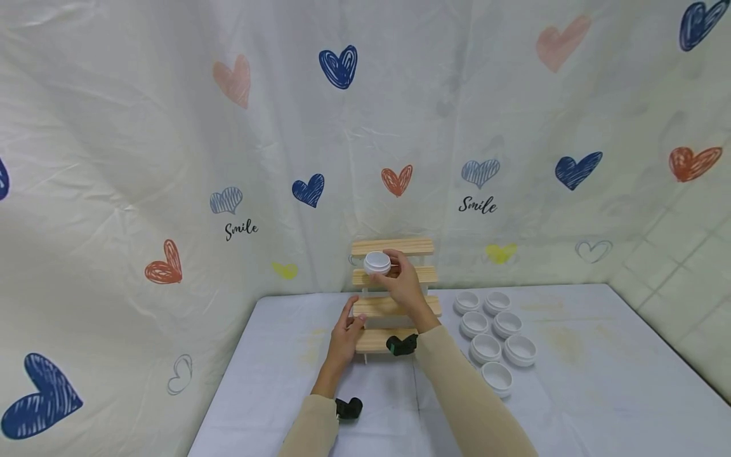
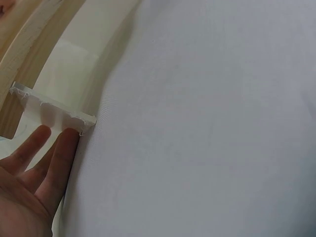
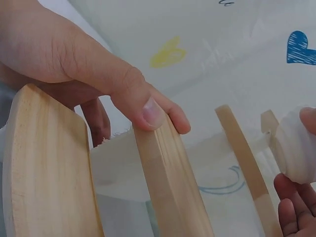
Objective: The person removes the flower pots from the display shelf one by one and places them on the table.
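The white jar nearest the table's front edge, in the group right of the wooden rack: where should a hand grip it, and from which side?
Probably from straight above, fingers and thumb across the round side wall of the nearest white jar. It sits upright with its flat top facing up, and its front and right sides look free, while the neighbouring jars crowd it from behind.

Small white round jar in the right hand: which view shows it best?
The head view: the small white round jar shows whole, gripped by the right hand at the stepped wooden shelf rack. The right wrist view catches only its blurred edge between fingertips. The left wrist view misses it.
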Tool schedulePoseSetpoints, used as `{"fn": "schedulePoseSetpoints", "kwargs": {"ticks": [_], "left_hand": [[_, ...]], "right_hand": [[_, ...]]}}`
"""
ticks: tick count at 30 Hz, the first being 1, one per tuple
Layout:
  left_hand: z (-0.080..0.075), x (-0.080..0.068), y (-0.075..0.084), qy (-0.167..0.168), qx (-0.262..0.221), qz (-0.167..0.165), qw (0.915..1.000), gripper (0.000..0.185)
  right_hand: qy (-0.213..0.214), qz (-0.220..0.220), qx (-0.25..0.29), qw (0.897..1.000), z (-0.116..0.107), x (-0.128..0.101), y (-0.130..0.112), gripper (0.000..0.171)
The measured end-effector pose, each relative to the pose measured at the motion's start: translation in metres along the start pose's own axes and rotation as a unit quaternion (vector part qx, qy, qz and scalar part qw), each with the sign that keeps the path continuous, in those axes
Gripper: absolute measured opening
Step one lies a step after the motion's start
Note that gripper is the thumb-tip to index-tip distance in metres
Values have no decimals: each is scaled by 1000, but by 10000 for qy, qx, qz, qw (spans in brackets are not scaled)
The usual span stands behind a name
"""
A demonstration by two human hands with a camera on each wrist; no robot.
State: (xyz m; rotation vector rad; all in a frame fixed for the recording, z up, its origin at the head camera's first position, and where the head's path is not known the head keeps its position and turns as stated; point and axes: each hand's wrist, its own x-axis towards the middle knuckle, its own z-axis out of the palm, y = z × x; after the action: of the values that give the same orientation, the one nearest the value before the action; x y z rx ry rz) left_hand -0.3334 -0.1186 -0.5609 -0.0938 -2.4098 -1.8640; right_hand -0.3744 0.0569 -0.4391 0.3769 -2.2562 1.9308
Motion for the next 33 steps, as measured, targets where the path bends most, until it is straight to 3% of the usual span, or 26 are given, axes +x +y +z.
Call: {"fn": "schedulePoseSetpoints", "kwargs": {"ticks": [10, 24, 33], "left_hand": [[2, 1, -2, 107, 90, 180, 9997, 55], [3, 3, -5, 112, 99, 121, 9998, 52], [3, 3, -6, 78, 76, 120, 9999, 53]], "right_hand": [[63, -28, 259, 9996, -5, -1, 4, 66], [-285, -74, 540, 9981, -13, -5, 0, 71], [-185, -236, 392, 9988, -16, -10, 3, 68]]}}
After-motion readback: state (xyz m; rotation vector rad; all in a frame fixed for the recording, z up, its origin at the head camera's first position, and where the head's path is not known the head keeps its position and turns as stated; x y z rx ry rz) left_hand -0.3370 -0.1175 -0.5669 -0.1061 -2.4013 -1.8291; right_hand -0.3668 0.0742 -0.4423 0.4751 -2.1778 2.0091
